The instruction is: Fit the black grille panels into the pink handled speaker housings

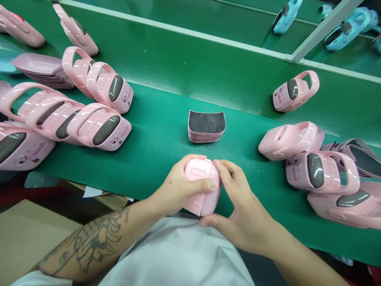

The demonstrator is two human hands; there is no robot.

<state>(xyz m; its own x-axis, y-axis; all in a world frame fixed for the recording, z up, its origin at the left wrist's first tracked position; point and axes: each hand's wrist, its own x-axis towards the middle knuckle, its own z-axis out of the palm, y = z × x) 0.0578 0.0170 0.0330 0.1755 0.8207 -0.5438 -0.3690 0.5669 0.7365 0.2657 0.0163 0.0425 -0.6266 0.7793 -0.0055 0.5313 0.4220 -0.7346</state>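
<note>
Close to my body I hold a pink plastic housing [198, 202] with rounded corners. My left hand [184, 186] wraps round its left side, the thumb lying across the face that points up. On the other side, my right hand [235, 198] grips the right end between fingers and thumb. A seam runs across the housing near that end. Its underside is hidden. Just beyond my hands lies a stack of small curved panels [206, 124], dark on top with pink edges.
Several pink handled housings [101, 123] with dark windows stand in rows at left; more pink housings [324, 172] lie at right. Pale pink curved shells [44, 65] are stacked at far left. A metal rail [178, 31] crosses behind the green bench [160, 119], with blue housings [287, 18] beyond it.
</note>
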